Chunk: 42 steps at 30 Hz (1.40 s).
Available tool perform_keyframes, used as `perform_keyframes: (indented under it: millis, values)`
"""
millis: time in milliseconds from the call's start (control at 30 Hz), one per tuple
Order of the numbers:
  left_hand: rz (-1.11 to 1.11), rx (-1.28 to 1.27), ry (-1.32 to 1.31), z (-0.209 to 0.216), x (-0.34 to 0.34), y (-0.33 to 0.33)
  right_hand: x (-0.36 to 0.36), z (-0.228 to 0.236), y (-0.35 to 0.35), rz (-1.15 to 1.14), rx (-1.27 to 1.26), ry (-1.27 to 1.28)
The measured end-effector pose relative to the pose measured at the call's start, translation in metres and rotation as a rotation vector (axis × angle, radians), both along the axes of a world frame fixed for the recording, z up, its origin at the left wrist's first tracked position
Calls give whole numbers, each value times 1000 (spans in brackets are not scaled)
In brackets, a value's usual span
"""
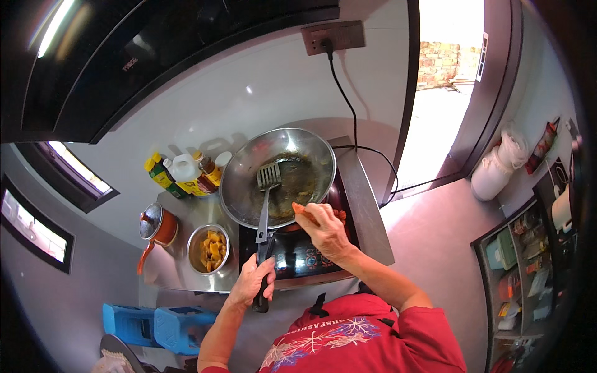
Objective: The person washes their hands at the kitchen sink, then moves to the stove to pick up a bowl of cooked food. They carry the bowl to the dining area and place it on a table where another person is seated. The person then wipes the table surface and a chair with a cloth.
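Observation:
A wide steel wok [233,180] sits on a black induction cooktop [311,260], its inside wet with a brownish film. My left hand [250,283] is wrapped round the wok's black handle [261,300]. A grey slotted spatula [268,177] lies in the wok, blade inside, its shank resting over the rim along that handle. Over the near right rim, my right hand [326,231] is closed on orange-red food pieces [298,207]; their kind is unclear. More reddish pieces [340,215] show just beyond this hand, partly hidden by it.
Left of the wok stand a steel bowl of yellow-orange chunks [213,252] and an orange lidded saucepan [163,227]. Several bottles [189,174] line the wall behind. A black cord [354,115] runs from the socket. Blue plastic stools [180,329] stand below.

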State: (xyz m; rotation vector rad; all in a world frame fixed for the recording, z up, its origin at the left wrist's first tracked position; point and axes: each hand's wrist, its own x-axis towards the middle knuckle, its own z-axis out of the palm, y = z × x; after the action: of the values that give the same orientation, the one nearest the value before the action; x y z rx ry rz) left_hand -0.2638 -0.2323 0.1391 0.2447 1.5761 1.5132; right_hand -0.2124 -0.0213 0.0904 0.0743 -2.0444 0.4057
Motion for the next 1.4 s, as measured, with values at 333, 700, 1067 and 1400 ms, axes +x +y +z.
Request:
perform_keyframes:
  millis: [333, 700, 1067, 1400]
  values:
    - [36, 13, 4, 1, 5, 3, -23, -15, 87, -108, -321, 144]
    - [76, 2, -36, 2, 5, 5, 0, -64, 143, 96, 198, -270]
    - [124, 5, 73, -10, 8, -19, 8, -80, 158, -49, 137, -413]
    - [586, -12, -36, -72, 34, -83, 100, -94, 156, -26, -595, -441]
